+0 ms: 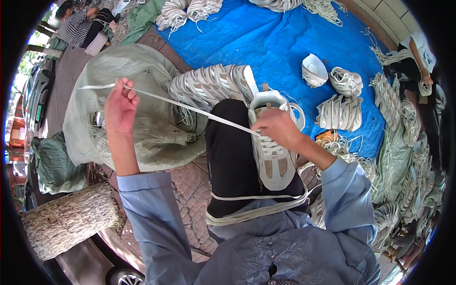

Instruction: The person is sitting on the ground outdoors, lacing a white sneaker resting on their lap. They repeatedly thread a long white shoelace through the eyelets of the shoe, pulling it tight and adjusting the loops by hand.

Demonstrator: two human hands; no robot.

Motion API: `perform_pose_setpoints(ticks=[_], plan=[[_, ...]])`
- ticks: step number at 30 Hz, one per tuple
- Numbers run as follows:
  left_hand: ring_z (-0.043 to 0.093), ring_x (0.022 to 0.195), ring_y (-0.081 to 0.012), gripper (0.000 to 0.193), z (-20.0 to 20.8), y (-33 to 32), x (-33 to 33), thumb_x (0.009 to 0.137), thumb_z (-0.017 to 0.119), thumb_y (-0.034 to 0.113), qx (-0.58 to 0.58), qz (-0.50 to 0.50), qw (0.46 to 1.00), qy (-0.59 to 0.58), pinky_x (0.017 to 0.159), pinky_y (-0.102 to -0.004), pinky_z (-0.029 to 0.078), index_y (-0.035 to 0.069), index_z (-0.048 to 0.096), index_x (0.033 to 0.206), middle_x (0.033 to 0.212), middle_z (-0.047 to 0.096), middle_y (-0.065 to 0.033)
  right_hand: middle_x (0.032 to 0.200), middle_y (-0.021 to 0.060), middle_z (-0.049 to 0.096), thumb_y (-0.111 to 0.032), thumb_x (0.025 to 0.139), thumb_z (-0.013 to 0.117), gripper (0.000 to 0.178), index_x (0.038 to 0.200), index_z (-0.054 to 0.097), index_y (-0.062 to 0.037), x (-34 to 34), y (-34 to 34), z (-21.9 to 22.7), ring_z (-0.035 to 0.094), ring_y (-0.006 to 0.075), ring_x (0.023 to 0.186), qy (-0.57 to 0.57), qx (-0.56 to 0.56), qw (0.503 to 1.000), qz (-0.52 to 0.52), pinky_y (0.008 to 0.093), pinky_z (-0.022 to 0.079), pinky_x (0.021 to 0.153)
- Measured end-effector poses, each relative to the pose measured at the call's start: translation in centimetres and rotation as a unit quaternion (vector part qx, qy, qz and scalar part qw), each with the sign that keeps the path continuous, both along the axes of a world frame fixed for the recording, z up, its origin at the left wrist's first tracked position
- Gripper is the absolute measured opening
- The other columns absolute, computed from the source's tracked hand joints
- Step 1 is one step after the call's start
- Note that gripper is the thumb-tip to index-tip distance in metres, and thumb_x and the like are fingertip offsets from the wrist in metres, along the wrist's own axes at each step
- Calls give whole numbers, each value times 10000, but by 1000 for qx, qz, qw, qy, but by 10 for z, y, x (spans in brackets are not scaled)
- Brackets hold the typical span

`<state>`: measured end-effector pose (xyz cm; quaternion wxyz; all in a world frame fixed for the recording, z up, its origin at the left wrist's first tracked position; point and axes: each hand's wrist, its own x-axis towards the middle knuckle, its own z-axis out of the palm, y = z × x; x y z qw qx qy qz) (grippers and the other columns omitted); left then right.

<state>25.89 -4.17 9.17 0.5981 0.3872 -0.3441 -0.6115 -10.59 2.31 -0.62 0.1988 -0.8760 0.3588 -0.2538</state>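
A white and beige shoe upper (274, 166) lies on my lap with its toe toward me, and laces criss-cross part of its front. From it a white shoelace (190, 110) runs taut up to the left. My left hand (121, 105) is raised over a pale sack and pinches the lace near its free end. My right hand (281, 127) rests on the shoe upper, its fingers closed on the lace close to the eyelets. More laces (256, 211) lie in a loose bundle across my thighs.
Beyond my knee, a row of nested shoe uppers (209, 85) leans by the pale sack (128, 61). More uppers (339, 113) sit on a blue tarp (266, 42). At left is a tree trunk (71, 218). Other people (78, 26) sit at the far left and right.
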Motion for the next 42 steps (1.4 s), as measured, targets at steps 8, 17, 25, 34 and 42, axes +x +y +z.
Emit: perform_pose_setpoints(ticks=[8, 17, 25, 34, 42], plan=[[538, 826, -200, 165, -70, -12, 141, 880, 458, 163, 74, 175, 971, 144, 792, -381, 440, 6, 511, 873, 828, 557, -66, 649, -3, 494, -64, 797, 514, 106, 869, 549, 7, -100, -46, 98, 310, 23, 433, -581, 376, 722, 7, 166, 236, 401], [470, 586, -162, 194, -50, -40, 274, 892, 419, 146, 43, 237, 966, 92, 586, -305, 411, -25, 507, 868, 677, 521, -62, 589, -31, 429, -186, 877, 467, 261, 1045, 532, 3, -370, -22, 119, 212, 13, 352, -426, 256, 800, -336, 175, 138, 318], [350, 478, -116, 245, 22, -50, 320, 918, 359, 184, 37, 295, 955, -15, 466, -257, 342, -15, 492, 869, 629, 496, -44, 540, -56, 391, -232, 827, 546, 186, 903, 595, -69, -479, 31, 112, 211, 4, 331, -249, 169, 766, -568, 178, 115, 298], [443, 531, -102, 183, 28, -24, 237, 869, 479, 133, 15, 222, 961, -161, 507, -234, 379, -15, 512, 971, 694, 528, -34, 641, -30, 418, -175, 869, 490, 249, 1046, 539, -6, -542, 46, 114, 205, 27, 399, -534, 151, 727, -404, 178, 170, 362], [498, 495, -91, 148, 6, 15, -7, 827, 535, 126, 41, 84, 966, -241, 441, -216, 406, 20, 599, 907, 654, 564, -35, 661, -28, 432, -154, 889, 451, 302, 1144, 486, 4, -557, 66, 139, 258, 22, 435, -533, 108, 758, -360, 171, 209, 392]])
